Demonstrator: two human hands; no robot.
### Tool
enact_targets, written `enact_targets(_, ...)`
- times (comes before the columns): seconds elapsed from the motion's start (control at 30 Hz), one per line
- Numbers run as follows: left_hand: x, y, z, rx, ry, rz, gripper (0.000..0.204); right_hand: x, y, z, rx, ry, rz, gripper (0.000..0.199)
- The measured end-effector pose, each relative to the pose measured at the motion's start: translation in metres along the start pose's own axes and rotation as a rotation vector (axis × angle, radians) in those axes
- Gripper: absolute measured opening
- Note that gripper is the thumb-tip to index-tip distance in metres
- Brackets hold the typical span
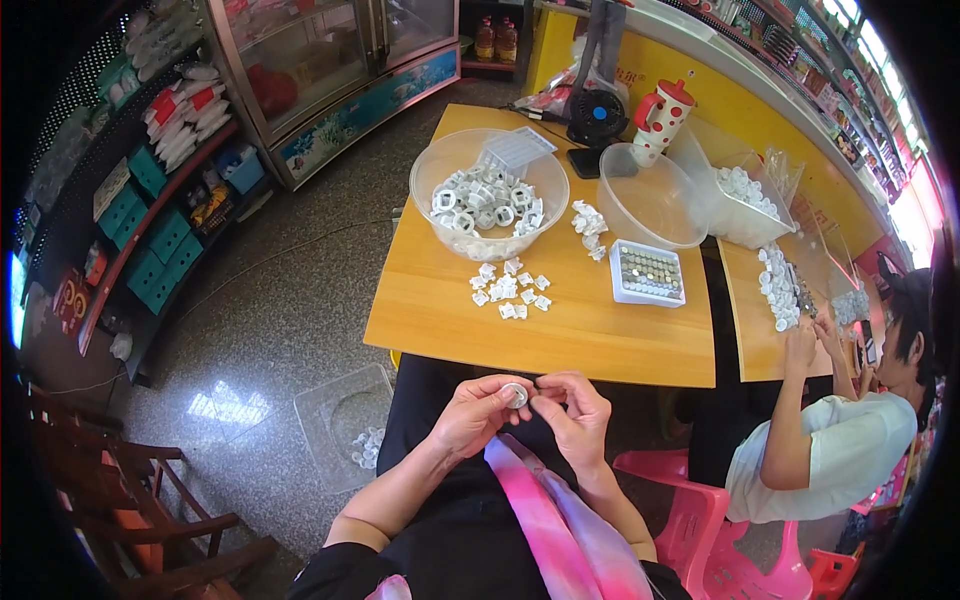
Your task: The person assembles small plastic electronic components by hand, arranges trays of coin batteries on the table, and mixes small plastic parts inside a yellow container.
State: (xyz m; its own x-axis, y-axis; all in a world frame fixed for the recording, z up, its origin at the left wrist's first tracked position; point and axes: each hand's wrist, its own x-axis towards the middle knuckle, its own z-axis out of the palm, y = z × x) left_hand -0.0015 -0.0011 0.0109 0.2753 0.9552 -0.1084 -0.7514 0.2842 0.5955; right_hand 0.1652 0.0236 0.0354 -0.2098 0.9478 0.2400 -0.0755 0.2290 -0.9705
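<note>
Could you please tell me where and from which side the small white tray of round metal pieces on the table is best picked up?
Grip the tray by its two short outer walls, coming from above. It lies flat, loaded and open-topped, so lift level. Both hands are busy with a small round piece.

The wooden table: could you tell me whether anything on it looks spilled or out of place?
White plastic pieces lie loose on the wooden table beside the clear bowl that holds more; another small heap lies nearby. Nothing looks damaged.

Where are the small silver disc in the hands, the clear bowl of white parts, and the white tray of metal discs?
Small silver disc [515, 395], head view, its round face.
Clear bowl [432, 165], head view, left wall.
White tray [647, 297], head view, front rim.
</note>
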Motion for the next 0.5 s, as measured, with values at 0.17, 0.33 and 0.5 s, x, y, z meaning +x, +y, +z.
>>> enact_targets(0.17, 0.001, -0.009, -0.002, 0.130, 0.163, 0.023, 0.025, -0.015, 0.009, 0.012, 0.096, 0.053, 0.114, 0.015)
enact_targets(0.33, -0.001, -0.011, -0.001, 0.125, 0.181, 0.004, 0.026, -0.019, 0.010, 0.022, 0.169, 0.086, 0.117, 0.014)
enact_targets(0.5, -0.004, -0.008, 0.004, 0.298, 0.196, 0.058, 0.025, -0.018, 0.005, 0.027, 0.134, 0.099, 0.103, 0.012)
